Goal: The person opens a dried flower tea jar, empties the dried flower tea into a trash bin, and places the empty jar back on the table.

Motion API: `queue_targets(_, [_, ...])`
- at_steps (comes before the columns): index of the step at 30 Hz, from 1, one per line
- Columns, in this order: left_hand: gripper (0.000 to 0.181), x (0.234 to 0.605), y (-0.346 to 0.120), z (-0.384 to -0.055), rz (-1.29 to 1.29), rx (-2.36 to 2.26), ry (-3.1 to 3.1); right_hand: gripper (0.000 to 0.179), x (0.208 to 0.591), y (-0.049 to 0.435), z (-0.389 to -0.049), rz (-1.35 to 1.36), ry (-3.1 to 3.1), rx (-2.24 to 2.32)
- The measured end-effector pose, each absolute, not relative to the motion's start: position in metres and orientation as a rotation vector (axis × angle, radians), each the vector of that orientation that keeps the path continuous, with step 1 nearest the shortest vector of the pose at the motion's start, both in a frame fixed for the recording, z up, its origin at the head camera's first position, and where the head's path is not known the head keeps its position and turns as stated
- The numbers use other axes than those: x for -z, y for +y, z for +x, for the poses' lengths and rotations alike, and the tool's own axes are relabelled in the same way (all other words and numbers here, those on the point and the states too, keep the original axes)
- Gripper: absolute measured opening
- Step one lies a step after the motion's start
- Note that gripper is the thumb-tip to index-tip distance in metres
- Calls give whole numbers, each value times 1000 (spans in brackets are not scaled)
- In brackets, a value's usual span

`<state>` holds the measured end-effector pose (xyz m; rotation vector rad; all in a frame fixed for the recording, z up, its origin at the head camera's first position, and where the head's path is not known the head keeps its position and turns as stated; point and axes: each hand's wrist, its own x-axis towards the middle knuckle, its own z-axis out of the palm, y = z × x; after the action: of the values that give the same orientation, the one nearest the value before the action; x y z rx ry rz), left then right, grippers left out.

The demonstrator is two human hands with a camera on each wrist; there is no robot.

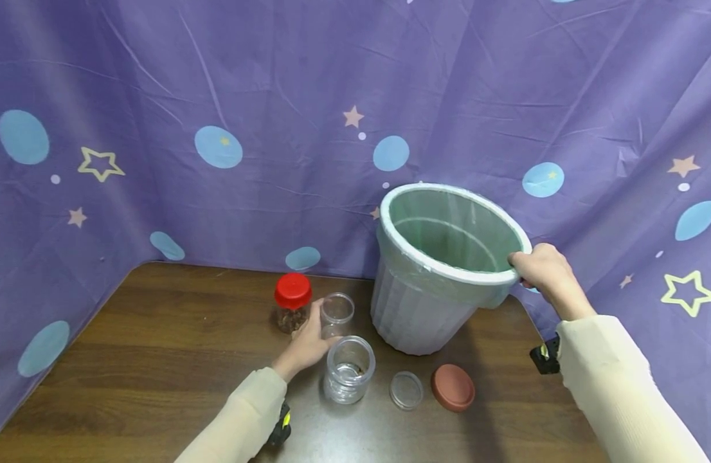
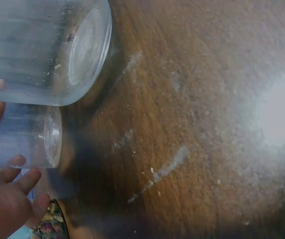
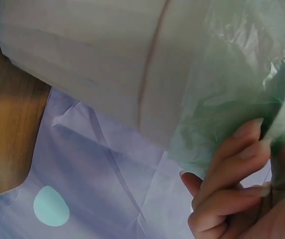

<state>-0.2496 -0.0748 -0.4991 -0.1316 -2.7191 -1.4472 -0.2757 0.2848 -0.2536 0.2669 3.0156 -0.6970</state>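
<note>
At the table's middle my left hand [image 1: 306, 345] holds a clear empty jar [image 1: 337, 308], thumb on one side and fingers on the other. Its fingertips [image 2: 30, 177] show against the jar's wall in the left wrist view. Just in front stands a wider clear jar [image 1: 348, 370] with small crumbs inside, close to my thumb. A red-lidded jar [image 1: 293, 296] with dried brown bits stands left of the hand. My right hand [image 1: 543, 267] grips the right side of the rim of a pale trash bin [image 1: 410, 315], lined with a greenish plastic bag [image 3: 222, 94].
A clear round lid [image 1: 406, 390] and a reddish-brown round lid [image 1: 453, 388] lie on the wooden table [image 1: 159, 347], in front of the bin. A purple curtain [image 1: 286, 148] with stars and blue ovals hangs behind and along the sides.
</note>
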Motion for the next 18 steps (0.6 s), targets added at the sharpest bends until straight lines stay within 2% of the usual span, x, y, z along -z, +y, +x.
queue_targets(6, [83, 498, -76, -251, -124, 1483, -2697, 18, 252, 287, -275, 287, 2930, 822])
queue_targets(18, [88, 499, -74, -250, -111, 1595, -2652, 42, 252, 289, -275, 244, 2794, 980])
